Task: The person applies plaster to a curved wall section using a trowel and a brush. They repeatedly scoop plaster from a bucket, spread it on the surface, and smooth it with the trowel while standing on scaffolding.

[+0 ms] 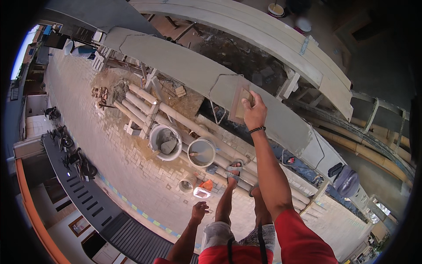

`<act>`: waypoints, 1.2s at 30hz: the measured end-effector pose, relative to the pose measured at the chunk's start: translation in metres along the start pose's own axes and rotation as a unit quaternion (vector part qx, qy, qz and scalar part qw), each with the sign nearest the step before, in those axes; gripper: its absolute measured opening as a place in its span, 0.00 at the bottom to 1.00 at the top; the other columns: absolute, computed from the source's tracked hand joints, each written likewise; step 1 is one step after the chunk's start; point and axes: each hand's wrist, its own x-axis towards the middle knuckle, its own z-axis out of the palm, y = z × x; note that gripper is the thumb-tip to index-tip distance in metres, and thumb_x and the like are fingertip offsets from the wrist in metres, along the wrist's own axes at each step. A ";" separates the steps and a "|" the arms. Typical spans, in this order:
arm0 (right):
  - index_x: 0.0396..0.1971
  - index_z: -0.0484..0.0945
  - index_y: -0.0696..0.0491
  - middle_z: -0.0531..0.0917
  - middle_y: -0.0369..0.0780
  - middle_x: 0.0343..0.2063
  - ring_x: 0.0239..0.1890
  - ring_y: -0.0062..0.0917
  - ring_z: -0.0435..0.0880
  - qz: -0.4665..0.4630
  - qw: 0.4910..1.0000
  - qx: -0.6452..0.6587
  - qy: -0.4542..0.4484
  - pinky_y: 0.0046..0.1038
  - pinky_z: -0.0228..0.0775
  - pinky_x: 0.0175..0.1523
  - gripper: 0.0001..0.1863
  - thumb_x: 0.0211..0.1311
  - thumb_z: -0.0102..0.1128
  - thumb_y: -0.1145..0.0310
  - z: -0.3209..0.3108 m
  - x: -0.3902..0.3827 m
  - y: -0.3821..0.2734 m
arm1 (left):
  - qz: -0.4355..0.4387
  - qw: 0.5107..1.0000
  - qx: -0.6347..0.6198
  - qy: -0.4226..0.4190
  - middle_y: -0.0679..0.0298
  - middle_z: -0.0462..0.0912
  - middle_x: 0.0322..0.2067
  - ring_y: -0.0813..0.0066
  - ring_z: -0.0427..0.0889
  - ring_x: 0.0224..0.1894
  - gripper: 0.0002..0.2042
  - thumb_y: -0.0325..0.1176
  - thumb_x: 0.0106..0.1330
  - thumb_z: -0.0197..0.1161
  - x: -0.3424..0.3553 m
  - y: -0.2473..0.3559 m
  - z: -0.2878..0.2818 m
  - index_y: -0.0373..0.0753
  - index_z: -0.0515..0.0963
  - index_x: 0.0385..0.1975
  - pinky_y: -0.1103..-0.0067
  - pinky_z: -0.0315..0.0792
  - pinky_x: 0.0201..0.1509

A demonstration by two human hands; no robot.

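Note:
My right hand (256, 112) is closed around the handle of a flat rectangular plastering float (237, 104). The float lies against the edge of a long grey plastered beam (184, 70), beside a bent wire clamp (212, 94). Lower down, my left hand (200, 211) hangs in the air with loosely bent fingers and nothing visible in it. Nearest to it below are a white and orange bag (202, 192) and a small pail (187, 183). My feet in sandals (235, 168) stand on bamboo poles (178, 127).
A white bucket (153, 144) holds grey mortar, and another bucket (201, 164) holds cloudy liquid. Paving (114, 149) lies well below the poles. A dark rounded object (346, 181) rests at the beam's right end. Motorcycles (79, 165) stand at far left.

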 end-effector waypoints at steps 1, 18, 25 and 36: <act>0.47 0.72 0.53 0.80 0.51 0.35 0.39 0.46 0.79 0.004 1.000 0.027 0.012 0.38 0.71 0.45 0.22 0.51 0.62 0.66 -0.007 0.003 -0.006 | 0.011 1.000 -0.013 0.004 0.52 0.78 0.33 0.68 0.80 0.33 0.15 0.30 0.63 0.52 0.000 0.001 0.000 0.26 0.69 0.45 0.78 0.77 0.35; 0.49 0.70 0.48 0.78 0.50 0.35 0.39 0.44 0.78 -0.067 0.982 -0.176 -0.017 0.40 0.72 0.43 0.26 0.45 0.61 0.64 -0.008 -0.010 -0.025 | -0.021 0.998 -0.044 0.037 0.50 0.79 0.33 0.66 0.81 0.31 0.15 0.29 0.62 0.51 -0.018 -0.022 -0.005 0.27 0.69 0.46 0.77 0.76 0.33; 0.46 0.71 0.48 0.77 0.52 0.34 0.37 0.45 0.79 -0.026 0.983 -0.183 -0.010 0.41 0.72 0.42 0.23 0.45 0.60 0.63 0.040 0.027 -0.036 | -0.001 0.996 -0.086 0.025 0.51 0.79 0.34 0.65 0.81 0.30 0.16 0.28 0.60 0.51 -0.020 -0.018 -0.010 0.28 0.68 0.47 0.78 0.76 0.32; 0.48 0.73 0.46 0.78 0.49 0.36 0.40 0.43 0.79 0.021 0.961 -0.274 -0.008 0.39 0.73 0.46 0.23 0.48 0.58 0.63 -0.018 0.023 0.040 | -0.008 0.997 -0.075 0.033 0.52 0.79 0.35 0.65 0.83 0.30 0.17 0.29 0.59 0.52 -0.014 -0.032 -0.023 0.29 0.68 0.47 0.79 0.73 0.29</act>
